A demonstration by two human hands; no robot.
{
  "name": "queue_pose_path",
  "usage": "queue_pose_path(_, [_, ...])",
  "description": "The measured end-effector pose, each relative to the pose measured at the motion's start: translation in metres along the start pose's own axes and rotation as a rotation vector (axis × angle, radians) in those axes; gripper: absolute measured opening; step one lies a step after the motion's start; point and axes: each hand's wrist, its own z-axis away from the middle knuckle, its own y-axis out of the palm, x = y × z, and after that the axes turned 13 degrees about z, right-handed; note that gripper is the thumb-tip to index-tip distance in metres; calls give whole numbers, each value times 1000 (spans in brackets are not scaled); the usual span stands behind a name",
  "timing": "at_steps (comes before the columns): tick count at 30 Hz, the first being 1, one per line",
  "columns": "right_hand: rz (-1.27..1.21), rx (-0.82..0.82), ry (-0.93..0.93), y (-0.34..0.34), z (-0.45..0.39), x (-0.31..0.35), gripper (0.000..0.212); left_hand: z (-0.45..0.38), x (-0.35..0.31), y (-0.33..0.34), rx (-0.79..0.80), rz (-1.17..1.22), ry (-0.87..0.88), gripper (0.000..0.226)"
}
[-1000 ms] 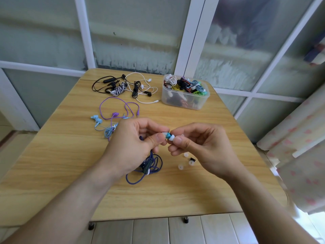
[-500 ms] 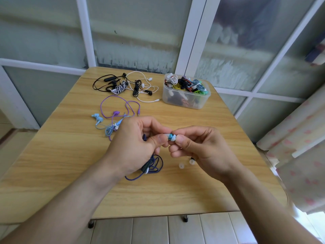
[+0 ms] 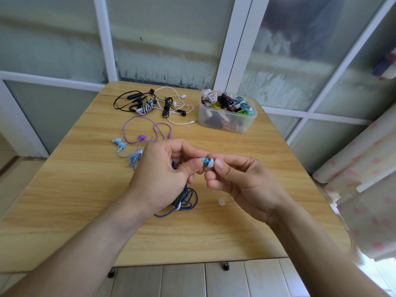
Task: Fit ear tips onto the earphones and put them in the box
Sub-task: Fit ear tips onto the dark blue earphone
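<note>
Both hands are meeting above the middle of the wooden table (image 3: 267, 179). Left hand (image 3: 162, 179) is pinching a blue earbud (image 3: 206, 161) between thumb and forefinger, with the dark purple cable (image 3: 188, 200) trailing from under the palm down onto the tabletop. Right hand (image 3: 242, 181) is gripping a white ear tip (image 3: 211, 162) between thumb and forefinger and pressing it against the end of the earbud; whether the tip is fully seated cannot be told from this angle.

A spare white ear tip (image 3: 221, 202) is lying on the table just beside the right hand, on its near side. The clear plastic box (image 3: 227, 122), already holding a heap of coloured earphones, is standing at the far right of the table, well apart from the hands. Purple earphones (image 3: 147, 127) and light blue earphones (image 3: 124, 148) are lying loose to the left of the hands, and a cluster of black and white earphones (image 3: 154, 103) is lying at the far left.

The step in hand appears to be seating the tip on the nozzle. To do it well, the earbud should probably be held rigid while the soft tip is pushed on squarely with a slight twist, so its collar rolls evenly over the nozzle lip rather than catching on one side. The tip looks pliable and small, so too loose a pinch could let it spring off.
</note>
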Motion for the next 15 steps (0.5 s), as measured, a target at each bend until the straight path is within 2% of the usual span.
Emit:
queue_pose_path(5, [221, -128, -146, 0, 1, -2, 21, 0, 1, 2, 0, 93, -120, 25])
queue_pose_path(8, [256, -141, -192, 2, 2, -1, 17, 0, 1, 3, -7, 105, -157, 25])
queue_pose_path(11, [193, -131, -163, 4, 0, -3, 16, 0, 1, 6, -35, 29, -91, 26])
queue_pose_path(15, [-48, -98, -51, 9, -3, -8, 20, 1, 0, 9, -83, 37, -49, 21])
